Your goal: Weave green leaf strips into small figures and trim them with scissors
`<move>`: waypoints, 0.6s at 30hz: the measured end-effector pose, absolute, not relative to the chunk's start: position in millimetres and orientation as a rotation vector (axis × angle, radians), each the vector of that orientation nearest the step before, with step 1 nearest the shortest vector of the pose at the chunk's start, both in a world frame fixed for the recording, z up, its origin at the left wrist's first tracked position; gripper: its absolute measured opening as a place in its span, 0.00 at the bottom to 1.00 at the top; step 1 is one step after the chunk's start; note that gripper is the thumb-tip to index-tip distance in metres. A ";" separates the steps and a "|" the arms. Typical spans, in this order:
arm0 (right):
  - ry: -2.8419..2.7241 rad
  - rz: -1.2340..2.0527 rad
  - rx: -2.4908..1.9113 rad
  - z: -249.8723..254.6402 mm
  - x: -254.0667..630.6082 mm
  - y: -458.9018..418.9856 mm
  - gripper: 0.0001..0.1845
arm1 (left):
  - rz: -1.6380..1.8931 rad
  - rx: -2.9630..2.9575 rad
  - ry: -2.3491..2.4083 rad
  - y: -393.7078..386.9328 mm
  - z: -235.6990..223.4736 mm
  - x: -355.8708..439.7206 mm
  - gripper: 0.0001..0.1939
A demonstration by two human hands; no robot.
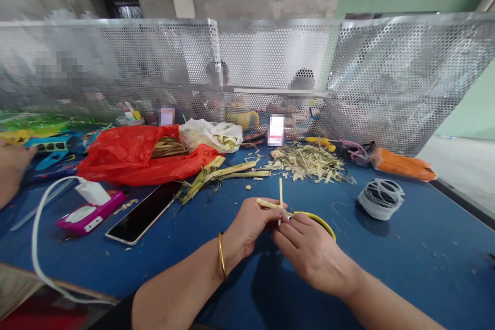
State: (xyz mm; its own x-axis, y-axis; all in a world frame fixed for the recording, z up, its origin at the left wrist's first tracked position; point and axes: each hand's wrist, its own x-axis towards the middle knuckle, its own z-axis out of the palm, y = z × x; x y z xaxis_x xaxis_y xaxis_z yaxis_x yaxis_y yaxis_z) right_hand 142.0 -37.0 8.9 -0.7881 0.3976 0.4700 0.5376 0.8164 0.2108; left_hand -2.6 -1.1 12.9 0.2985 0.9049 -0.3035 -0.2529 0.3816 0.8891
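Two thin pale peeled plant stalks are crossed between my hands, an upright stalk [281, 191] and a roughly level stalk [266, 203]. My left hand [247, 227], with a gold bangle at its wrist, pinches them near the crossing. Close beside it, the closed fingers of my right hand [309, 247] grip at the same crossing; its fingertips are partly hidden. Behind the right hand shows a yellow curved loop [323, 224], mostly covered, so I cannot tell what it belongs to. Beyond the hands lie unpeeled stalks [232, 171] and a heap of peelings [309, 161].
A phone [145, 214] and a magenta power strip [91, 211] with a white cable lie left. Behind are a red plastic bag [119, 152] and a perforated metal screen [270, 51]. A thread spool [381, 198] stands right. Another person's hand [13, 170] reaches in from the left.
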 end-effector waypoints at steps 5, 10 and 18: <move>-2.559 -0.406 -0.703 10.8 140.7 -36.0 0.18 | 0.926 0.862 0.948 1.2 13.8 -6.9 0.17; -2.142 -0.337 -1.035 18.4 150.1 -30.9 0.11 | 0.937 0.914 0.937 5.8 19.9 -16.8 0.17; -2.228 -0.031 -1.331 13.1 152.5 -22.7 0.18 | 0.935 1.070 0.961 3.2 21.1 -13.2 0.12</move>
